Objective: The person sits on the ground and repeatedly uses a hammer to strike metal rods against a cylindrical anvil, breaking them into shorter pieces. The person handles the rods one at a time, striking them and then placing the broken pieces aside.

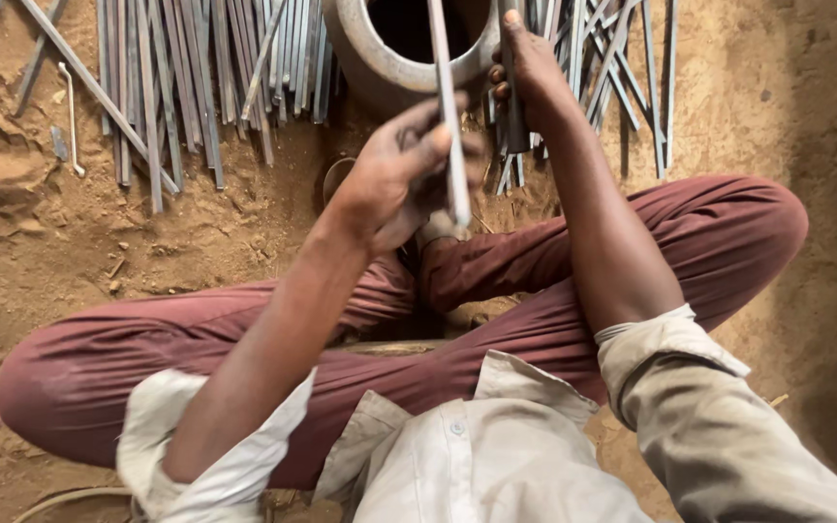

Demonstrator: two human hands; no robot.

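I sit cross-legged on a dirt floor in maroon trousers. My left hand (401, 172) is closed around a thin grey metal strip (449, 116) that stands nearly upright and blurred, its top end over the mouth of a round clay pot (365, 53). My right hand (527, 68) reaches forward to the right of the pot and grips one metal strip (512, 121) from the pile of strips (598, 68) lying there.
A second, larger row of grey metal strips (196, 77) lies on the sandy ground at the upper left. A small bent metal piece (72, 116) rests beside them. Bare dirt spreads to the left and right of my knees.
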